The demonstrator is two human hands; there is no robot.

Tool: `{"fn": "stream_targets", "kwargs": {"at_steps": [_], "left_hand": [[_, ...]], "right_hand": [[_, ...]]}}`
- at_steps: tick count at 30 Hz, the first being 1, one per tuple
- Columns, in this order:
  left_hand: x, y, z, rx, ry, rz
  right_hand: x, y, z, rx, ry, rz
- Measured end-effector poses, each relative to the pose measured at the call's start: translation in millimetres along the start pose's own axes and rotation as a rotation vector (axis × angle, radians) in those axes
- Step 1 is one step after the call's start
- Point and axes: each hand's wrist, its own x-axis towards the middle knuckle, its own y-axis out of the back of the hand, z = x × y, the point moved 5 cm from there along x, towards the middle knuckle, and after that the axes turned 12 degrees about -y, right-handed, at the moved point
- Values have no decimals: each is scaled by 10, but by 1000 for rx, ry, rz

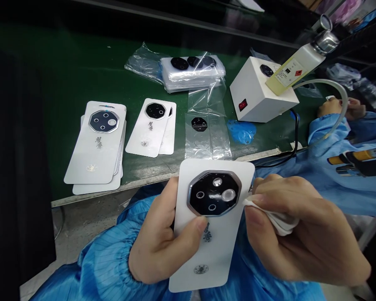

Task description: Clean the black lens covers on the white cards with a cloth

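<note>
My left hand (pixel 163 242) grips a white phone back cover (pixel 219 259) by its left side, thumb across the front. An octagonal black camera plate (pixel 214 193) with a silver rim sits on the cover's upper part, above dark lettering and a round emblem. My right hand (pixel 303 225) is closed around a folded white cloth (pixel 280 219), its tip beside the cover's right edge near the camera plate. Whether the cloth touches the cover I cannot tell. Just beyond the cover, a clear plastic bag (pixel 213 144) lies with a black camera plate (pixel 199 124) on it.
A stack of white covers (pixel 103 161) and two overlapping covers (pixel 144 136) lie left on the green table (pixel 65 83). Behind are bagged camera plates (pixel 192 77). A white box (pixel 253 92) with a red switch carries a tilted bottle (pixel 296 69). Another person's sleeve (pixel 329 133) is at right.
</note>
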Motion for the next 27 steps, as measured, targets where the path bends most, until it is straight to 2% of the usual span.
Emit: {"fn": "stream_targets", "kwargs": {"at_steps": [12, 17, 19, 24, 27], "left_hand": [[4, 5, 13, 128, -42, -71], [14, -17, 37, 145, -78, -49], [8, -10, 43, 231, -103, -29], [-21, -4, 42, 479, -171, -18], [-35, -23, 45, 537, -209, -15]], "right_hand": [[-5, -57, -79, -61, 94, 49], [19, -125, -159, -158, 232, -102], [21, -158, -157, -201, 219, -105], [1, -230, -143, -199, 187, -12], [3, -264, -136, -232, 160, -32]]}}
